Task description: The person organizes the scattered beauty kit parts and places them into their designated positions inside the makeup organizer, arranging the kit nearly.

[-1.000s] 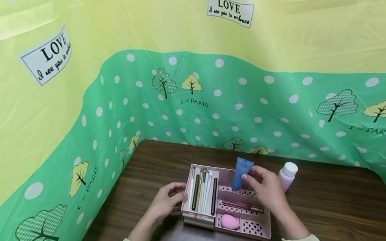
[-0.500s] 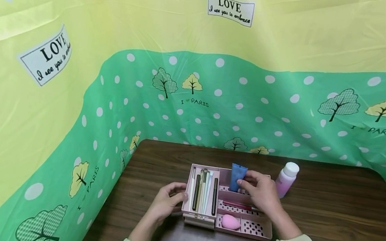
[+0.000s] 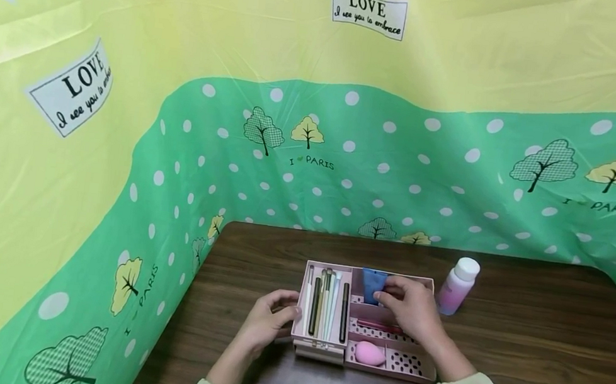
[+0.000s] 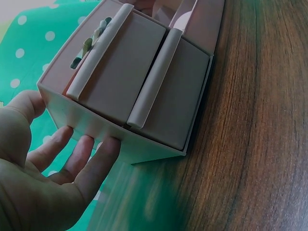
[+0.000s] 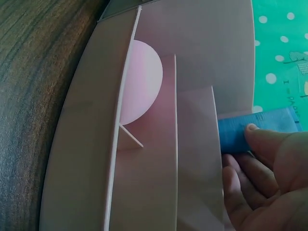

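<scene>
My right hand [image 3: 414, 312] pinches a blue squeeze tube [image 3: 373, 285] between thumb and fingers. The tube stands upright, its lower part inside the back compartment of a pink desk organizer [image 3: 318, 351]. In the right wrist view the compartment wall hides the tube's lower end. My left hand [image 3: 263, 321] rests on the organizer's left side, thumb at the upper edge and fingertips against the side wall, as the left wrist view shows. Makeup brushes and dark pens [image 3: 323, 305] lie in the organizer's left top tray. A pink makeup sponge [image 3: 369, 353] sits in the front compartment.
A bottle [image 3: 457, 288] with a white cap and pink lower half stands right of the organizer. A red pen-like stick [image 3: 375, 326] lies in the middle compartment. Two drawers [image 4: 125, 67] face the person. Polka-dot cloth [image 3: 286, 183] hangs behind the wooden table [image 3: 524, 343].
My right hand has lowered the blue tube into the back compartment, shifting slightly left. The bottle is more fully exposed as the right hand moved away. My left hand has stayed in place.
</scene>
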`<state>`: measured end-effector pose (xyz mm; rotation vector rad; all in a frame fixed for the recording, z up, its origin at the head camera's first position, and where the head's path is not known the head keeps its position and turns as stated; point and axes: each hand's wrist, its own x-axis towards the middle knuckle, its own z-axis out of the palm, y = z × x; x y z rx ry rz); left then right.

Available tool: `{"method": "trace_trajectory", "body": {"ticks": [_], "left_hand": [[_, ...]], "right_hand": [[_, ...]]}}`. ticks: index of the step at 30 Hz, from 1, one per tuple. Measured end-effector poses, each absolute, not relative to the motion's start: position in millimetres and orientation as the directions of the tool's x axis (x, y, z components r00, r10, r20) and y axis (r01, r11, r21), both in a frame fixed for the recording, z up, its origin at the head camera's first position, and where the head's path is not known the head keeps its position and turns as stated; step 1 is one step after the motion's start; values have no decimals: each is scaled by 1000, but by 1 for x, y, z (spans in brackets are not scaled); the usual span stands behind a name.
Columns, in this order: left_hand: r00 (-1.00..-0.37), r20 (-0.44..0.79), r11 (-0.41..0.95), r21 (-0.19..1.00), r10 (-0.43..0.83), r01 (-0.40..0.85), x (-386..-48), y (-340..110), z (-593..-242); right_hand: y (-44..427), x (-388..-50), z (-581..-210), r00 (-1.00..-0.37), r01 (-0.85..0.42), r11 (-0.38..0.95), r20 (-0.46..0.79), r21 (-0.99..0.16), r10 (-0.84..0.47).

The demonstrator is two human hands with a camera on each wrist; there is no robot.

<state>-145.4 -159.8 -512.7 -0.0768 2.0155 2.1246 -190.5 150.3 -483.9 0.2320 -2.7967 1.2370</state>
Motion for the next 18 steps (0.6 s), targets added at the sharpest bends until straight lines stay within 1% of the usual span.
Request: {"method": "trace_trajectory", "body": {"ticks": [7, 18], "left_hand": [[-974, -189, -51, 979, 122, -197, -146, -159, -511], [-977, -176, -31, 983, 117, -181, -145, -160, -513]], "right_hand": [[153, -192, -483, -979, -200, 659, 180, -725, -99], [162, -189, -483, -983, -184, 618, 159, -764, -96]]}}
